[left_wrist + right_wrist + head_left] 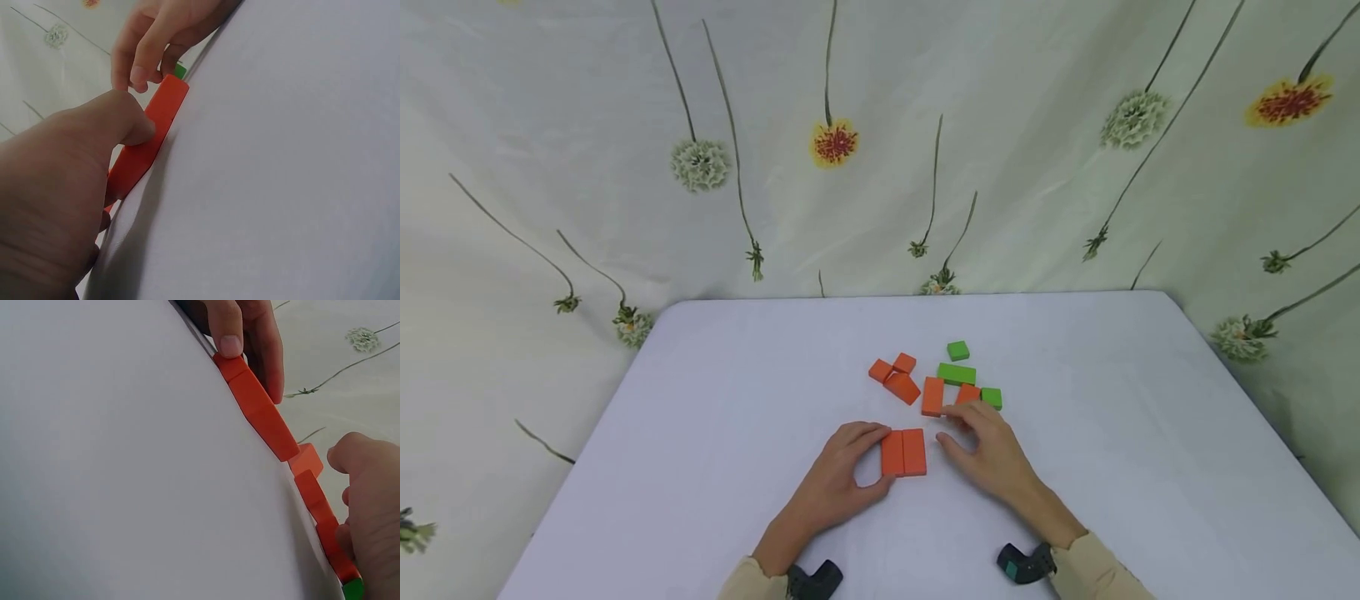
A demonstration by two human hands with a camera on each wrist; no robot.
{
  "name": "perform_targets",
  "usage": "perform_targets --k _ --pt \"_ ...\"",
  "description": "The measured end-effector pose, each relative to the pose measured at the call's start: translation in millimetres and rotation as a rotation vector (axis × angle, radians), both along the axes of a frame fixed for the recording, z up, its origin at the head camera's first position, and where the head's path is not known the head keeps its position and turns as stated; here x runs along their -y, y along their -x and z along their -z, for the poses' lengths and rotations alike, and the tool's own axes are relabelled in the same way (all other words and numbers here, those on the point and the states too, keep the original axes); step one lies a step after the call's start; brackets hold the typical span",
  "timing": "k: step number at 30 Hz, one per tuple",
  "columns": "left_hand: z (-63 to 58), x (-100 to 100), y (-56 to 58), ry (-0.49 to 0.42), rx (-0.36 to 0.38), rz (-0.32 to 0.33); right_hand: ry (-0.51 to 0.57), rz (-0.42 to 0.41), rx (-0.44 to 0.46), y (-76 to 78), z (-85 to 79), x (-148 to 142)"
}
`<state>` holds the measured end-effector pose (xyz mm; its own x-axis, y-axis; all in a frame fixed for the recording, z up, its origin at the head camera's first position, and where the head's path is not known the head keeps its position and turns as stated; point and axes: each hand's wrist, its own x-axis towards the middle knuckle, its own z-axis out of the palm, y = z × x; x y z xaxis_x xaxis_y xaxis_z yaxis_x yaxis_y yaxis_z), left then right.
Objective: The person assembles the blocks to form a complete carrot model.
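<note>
The left hand (848, 468) is pinching the left orange block (892, 454) of a side-by-side pair, its thumb pressing the near end and its fingers lying at the far end. The right orange block (914, 452) of that pair is lying flush along it, on the white table (1075, 375). The right hand (992, 454) is holding its thumb and fingers apart in a loose, fairly wide curve, gripping nothing; its fingers are hovering by the near end of a long orange block (932, 396), and whether they are touching it I cannot tell.

Beyond the right hand, another orange block (967, 392) is sitting partly hidden behind the fingers, with a small green block (991, 397) just beside it on the right. A long green block (957, 373) is lying a little farther away, and a green cube (958, 350) is resting beyond that. To the left, three orange pieces (902, 388) are lying close together, the two smaller ones on the far side of the larger.

Dark wrist cameras (1027, 563) are showing at both wrists, near the cuffs of beige sleeves (1097, 568). Behind the far edge of the table, a pale cloth (1030, 167) is hanging, printed with long-stemmed flowers (834, 143).
</note>
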<state>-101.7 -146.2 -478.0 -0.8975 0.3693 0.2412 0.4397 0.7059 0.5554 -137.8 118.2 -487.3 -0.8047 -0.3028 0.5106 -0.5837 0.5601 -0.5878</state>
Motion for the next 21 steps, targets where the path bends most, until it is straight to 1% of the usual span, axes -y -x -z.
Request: perform_targets --k 6,11,14,18,21 --pt "0.5 -1 0.6 -0.009 0.005 -0.005 0.025 0.090 -0.049 6.1 0.3 -9" --pt "0.9 -1 1.3 -0.011 -0.005 0.005 0.013 0.188 -0.030 7.5 -0.4 -14" --pt "1.2 -1 1.8 -0.007 -0.007 0.006 0.004 0.213 -0.008 8.1 0.1 -15" --pt "1.8 -1 2.0 -0.001 0.002 0.004 -0.002 0.226 0.001 9.1 1.2 -15" --pt "1.8 0 2.0 0.004 0.012 0.000 0.001 0.227 0.025 9.1 1.1 -14"
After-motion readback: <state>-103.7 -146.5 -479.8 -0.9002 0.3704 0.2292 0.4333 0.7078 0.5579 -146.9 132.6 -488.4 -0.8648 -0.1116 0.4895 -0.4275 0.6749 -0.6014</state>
